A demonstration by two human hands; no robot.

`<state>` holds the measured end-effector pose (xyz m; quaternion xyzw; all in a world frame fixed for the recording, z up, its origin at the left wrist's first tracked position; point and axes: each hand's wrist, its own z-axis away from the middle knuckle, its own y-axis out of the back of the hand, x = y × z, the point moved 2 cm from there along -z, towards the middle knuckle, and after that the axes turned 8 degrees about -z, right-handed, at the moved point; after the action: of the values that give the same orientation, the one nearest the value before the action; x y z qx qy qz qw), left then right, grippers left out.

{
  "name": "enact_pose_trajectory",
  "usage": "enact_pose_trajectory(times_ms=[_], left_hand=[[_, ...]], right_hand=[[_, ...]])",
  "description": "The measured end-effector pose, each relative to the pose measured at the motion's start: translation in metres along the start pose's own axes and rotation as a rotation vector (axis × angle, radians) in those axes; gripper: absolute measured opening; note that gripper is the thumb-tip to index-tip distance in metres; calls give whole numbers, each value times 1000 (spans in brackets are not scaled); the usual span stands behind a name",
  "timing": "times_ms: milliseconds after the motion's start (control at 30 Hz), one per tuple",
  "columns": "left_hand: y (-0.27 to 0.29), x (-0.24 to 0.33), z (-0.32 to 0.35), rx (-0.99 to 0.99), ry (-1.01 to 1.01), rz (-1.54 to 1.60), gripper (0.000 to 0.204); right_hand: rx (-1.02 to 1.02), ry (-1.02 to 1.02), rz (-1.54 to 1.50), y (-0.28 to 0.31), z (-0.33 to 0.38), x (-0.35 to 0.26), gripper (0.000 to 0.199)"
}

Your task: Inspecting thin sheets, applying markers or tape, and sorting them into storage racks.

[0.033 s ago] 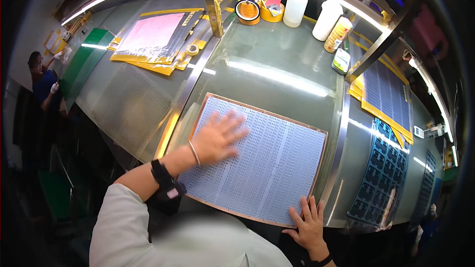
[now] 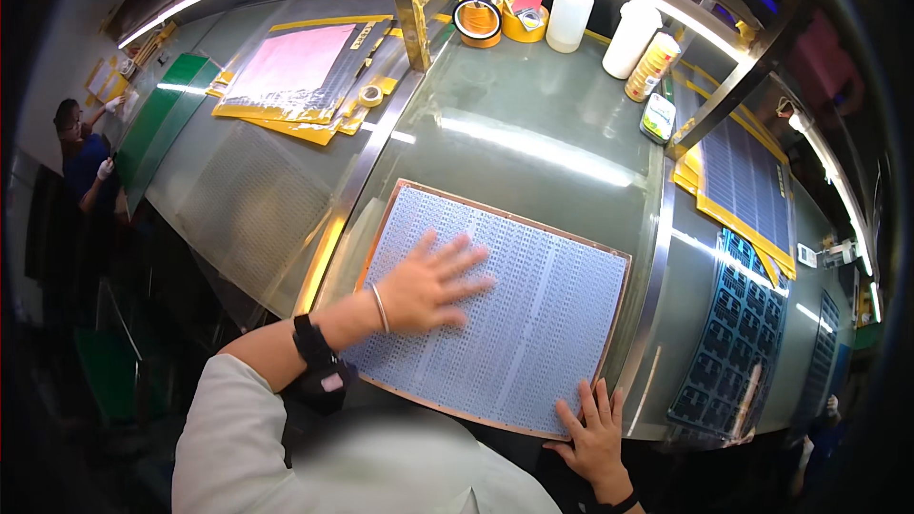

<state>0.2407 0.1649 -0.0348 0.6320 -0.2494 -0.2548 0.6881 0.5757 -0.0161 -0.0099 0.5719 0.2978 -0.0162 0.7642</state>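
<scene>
A rectangular copper-edged panel [image 2: 514, 343] lies flat on the glassy grey-green worktop [image 2: 533, 100]. Its face is pale blue with dense rows of small repeated marks. My left hand [image 2: 428, 287] is spread over the panel's left half, palm down, slightly blurred; it appears to rest on the surface. A pale band and a black wrist device [image 2: 314, 347] sit on that arm. At the panel's near right corner, my right hand [image 2: 595, 428] has its fingers stretched out over the edge, with the thumb apart. Neither hand grasps anything.
Tape rolls [image 2: 478, 21], white bottles [image 2: 569, 17], a tan bottle [image 2: 652, 67] and a small tin [image 2: 657, 118] stand at the back. Metal posts [image 2: 409, 14] divide the bench. Yellow-edged sheets [image 2: 286, 76] lie left; a dark patterned film [image 2: 728, 343] lies right. Another person [image 2: 86, 152] handles a green sheet.
My left hand has slid a little to the right and nearer to me across the panel, fingers still spread. My right hand and the panel have stayed in place.
</scene>
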Motion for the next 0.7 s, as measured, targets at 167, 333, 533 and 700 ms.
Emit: enact_pose_trajectory(times_ms=[167, 333, 533, 700], left_hand=[[0, -17, 6, 15, 171, 121, 73], [-6, -47, 19, 163, 419, -22, 71], [13, -39, 63, 225, 374, 18, 49], [42, -36, 150, 414, 476, 272, 37]], right_hand=[[50, 0, 38, -8, 4, 4, 52], [96, 5, 14, -10, 3, 4, 43], [212, 28, 29, -15, 4, 6, 35], [325, 133, 91, 24, -7, -16, 24]])
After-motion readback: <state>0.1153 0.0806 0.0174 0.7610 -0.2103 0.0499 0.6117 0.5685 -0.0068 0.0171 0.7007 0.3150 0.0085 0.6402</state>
